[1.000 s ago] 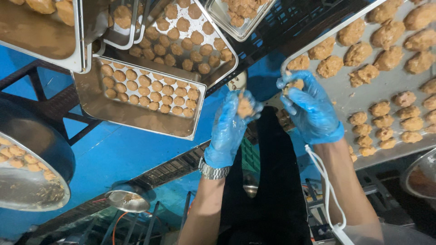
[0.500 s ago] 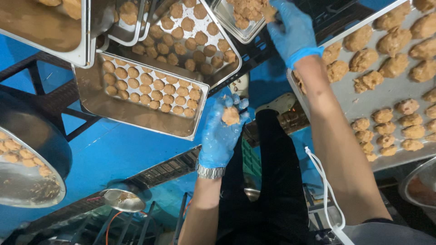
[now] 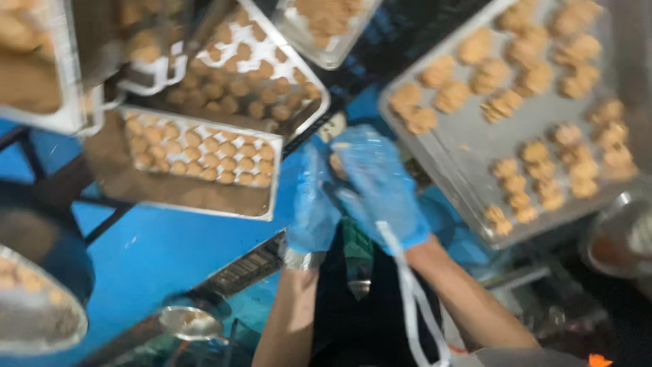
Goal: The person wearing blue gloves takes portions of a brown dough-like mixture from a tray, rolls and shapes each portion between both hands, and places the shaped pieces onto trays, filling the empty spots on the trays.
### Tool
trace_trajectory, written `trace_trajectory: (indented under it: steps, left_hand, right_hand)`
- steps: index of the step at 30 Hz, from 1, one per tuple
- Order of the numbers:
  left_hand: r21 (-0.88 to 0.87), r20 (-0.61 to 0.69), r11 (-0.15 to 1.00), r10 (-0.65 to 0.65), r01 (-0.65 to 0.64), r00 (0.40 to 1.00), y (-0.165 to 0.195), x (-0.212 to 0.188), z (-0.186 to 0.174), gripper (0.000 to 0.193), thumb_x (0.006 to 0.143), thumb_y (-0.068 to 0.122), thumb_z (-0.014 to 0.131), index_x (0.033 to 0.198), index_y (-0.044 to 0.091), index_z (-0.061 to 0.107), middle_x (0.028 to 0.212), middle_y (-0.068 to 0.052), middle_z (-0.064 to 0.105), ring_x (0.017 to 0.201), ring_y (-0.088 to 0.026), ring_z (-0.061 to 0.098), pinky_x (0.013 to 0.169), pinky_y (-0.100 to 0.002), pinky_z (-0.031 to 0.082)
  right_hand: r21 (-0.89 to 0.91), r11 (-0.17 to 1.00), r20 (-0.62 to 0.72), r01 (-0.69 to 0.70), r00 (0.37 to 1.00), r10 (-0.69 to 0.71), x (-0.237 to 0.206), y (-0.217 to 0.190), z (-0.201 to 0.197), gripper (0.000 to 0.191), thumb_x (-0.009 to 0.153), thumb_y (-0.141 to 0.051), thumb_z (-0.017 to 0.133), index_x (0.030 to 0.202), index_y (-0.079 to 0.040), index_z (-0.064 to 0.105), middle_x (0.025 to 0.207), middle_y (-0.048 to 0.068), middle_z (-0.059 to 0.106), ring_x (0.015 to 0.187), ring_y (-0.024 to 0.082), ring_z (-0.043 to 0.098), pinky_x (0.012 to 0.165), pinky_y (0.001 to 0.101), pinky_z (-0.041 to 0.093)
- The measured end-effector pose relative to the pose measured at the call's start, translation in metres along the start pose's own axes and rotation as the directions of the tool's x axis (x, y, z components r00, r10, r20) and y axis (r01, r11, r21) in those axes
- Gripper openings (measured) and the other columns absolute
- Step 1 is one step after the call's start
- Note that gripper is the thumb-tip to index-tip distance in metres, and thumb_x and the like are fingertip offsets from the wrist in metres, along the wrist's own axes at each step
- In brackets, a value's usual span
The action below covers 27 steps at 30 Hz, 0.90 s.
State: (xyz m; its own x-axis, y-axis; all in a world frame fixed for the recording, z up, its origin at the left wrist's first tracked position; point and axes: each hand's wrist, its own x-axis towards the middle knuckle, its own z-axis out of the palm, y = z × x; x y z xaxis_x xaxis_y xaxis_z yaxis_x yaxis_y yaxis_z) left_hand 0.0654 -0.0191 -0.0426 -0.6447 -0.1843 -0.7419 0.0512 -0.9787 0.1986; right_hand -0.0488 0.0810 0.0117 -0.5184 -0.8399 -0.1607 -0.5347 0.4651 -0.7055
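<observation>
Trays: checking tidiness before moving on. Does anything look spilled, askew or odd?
Nothing clearly spilled, though blur hides detail. The left trays overlap, stacked at angles. On the right tray pieces sit in loose clusters, with a bare middle.

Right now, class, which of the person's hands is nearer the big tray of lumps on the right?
Right. The right hand sits just beside the big tray; the left hand lies farther away, behind the right one.

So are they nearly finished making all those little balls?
Lots are done: the big tray on the right holds rows of shaped lumps, though bare metal shows in its middle. The left hand and right hand, both in blue gloves, press together around something tan, blurred. The small tray has an unfilled strip, so probably more to go.
</observation>
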Motion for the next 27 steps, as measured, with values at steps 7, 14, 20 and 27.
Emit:
trace_trajectory:
  steps: [7,14,20,27]
  left_hand:
    - [0.923,0.372,-0.088,-0.038,-0.374,0.927,-0.056,-0.008,-0.005,0.046,0.113,0.018,0.043,0.155,0.0,0.039,0.155,-0.013,0.051,0.135,-0.02,0.056,0.114,-0.031,0.046]
    - [0.796,0.605,0.239,-0.307,-0.556,0.734,-0.157,-0.011,0.044,0.042,0.11,0.015,0.042,0.148,-0.003,0.044,0.149,-0.02,0.049,0.14,-0.029,0.048,0.118,-0.04,0.04]
    - [0.985,0.156,-0.02,-0.287,-0.169,0.945,-0.257,0.001,0.06,0.039,0.105,0.027,0.058,0.136,0.004,0.058,0.109,-0.016,0.069,0.093,-0.025,0.068,0.081,-0.037,0.055]
    - [0.935,0.201,-0.253,-0.205,-0.25,0.958,-0.326,0.031,0.037,0.033,0.102,0.027,0.063,0.125,0.003,0.064,0.119,-0.016,0.071,0.105,-0.027,0.073,0.085,-0.037,0.057]
  right_hand:
    - [0.122,0.969,-0.022,-0.216,0.975,0.22,-0.073,0.047,-0.02,0.057,0.087,-0.023,0.076,0.138,-0.004,0.057,0.138,0.019,0.059,0.123,0.04,0.059,0.102,0.0483,0.05]
    - [0.302,0.861,-0.214,-0.409,0.851,0.48,-0.21,0.114,-0.02,0.051,0.084,-0.01,0.078,0.131,-0.005,0.058,0.131,0.018,0.062,0.12,0.039,0.063,0.101,0.0447,0.054]
    - [0.33,0.71,-0.345,-0.622,0.621,0.704,-0.309,0.188,0.005,0.041,0.09,-0.008,0.078,0.127,-0.006,0.06,0.127,0.019,0.065,0.117,0.038,0.065,0.098,0.0426,0.054]
    - [0.245,0.734,-0.463,-0.633,0.588,0.663,-0.37,0.239,0.03,0.058,0.092,-0.01,0.081,0.143,-0.002,0.055,0.141,0.024,0.059,0.131,0.042,0.057,0.109,0.0489,0.048]
